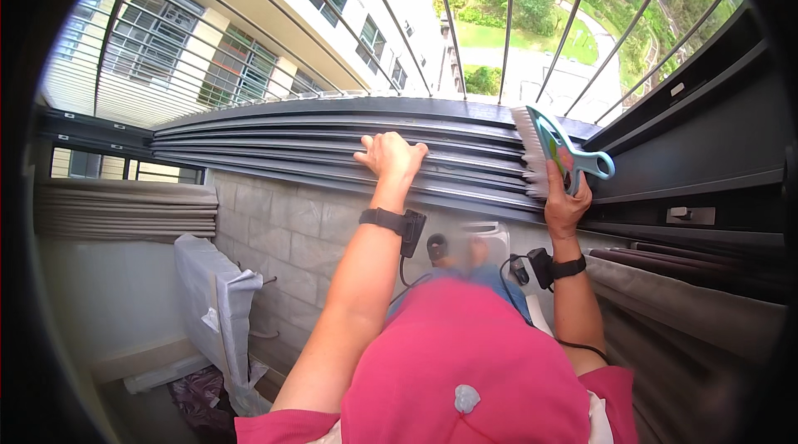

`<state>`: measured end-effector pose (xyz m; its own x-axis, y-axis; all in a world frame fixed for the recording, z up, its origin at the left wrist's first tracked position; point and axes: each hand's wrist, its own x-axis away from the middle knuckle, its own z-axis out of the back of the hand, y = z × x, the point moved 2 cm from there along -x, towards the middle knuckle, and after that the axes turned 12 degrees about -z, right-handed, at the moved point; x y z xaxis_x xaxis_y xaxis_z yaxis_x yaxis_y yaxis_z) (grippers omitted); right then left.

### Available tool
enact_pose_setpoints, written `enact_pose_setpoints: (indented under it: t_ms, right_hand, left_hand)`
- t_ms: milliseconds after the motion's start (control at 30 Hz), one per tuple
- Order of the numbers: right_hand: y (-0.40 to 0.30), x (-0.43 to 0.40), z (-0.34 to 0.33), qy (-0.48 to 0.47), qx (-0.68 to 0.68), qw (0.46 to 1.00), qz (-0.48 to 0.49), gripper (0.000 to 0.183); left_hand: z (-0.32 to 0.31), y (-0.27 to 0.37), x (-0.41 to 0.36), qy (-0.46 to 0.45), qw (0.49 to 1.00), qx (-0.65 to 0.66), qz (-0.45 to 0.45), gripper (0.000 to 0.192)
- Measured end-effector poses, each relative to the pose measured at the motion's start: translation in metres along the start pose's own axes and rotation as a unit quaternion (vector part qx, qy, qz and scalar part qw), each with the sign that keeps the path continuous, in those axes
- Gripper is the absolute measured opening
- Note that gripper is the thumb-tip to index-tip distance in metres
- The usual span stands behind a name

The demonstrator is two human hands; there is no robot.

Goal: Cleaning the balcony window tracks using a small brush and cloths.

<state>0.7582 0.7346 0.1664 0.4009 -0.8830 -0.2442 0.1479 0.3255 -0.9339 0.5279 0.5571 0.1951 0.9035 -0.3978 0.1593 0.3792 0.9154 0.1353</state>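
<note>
My right hand (566, 204) grips a light blue plastic hand brush (564, 148) with pale bristles. The bristles face left and rest against the right part of the sliding window's dark metal track (312, 139); its looped handle end points right. My left hand (394, 154) rests on the ridges of the track, left of the brush, with thumb and fingers spread and no object seen in it. The track's grooves run side by side across the view.
Metal safety bars (510, 26) stand beyond the track, with buildings and greenery outside. At right is a dark window frame (686, 151) with a latch. Grey curtains (124, 210) hang at both sides. A wrapped panel (212, 319) leans at lower left. Cables hang from both wrist straps.
</note>
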Motion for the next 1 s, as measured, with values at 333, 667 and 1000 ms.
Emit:
enact_pose_setpoints:
  t_ms: [333,667,1000]
  right_hand:
    - [0.012,-0.001,0.0,0.0,-0.046,0.998,-0.035,0.022]
    - [0.013,-0.006,0.001,0.004,-0.074,0.995,-0.072,0.025]
    - [0.004,-0.007,0.0,0.005,-0.031,0.997,-0.067,0.026]
  left_hand:
    - [-0.027,-0.021,-0.006,0.07,0.997,0.018,-0.009,0.016]
    - [0.025,-0.001,-0.048,0.166,0.955,0.242,-0.049,0.018]
    - [0.036,0.007,-0.078,0.124,0.96,0.194,-0.159,0.022]
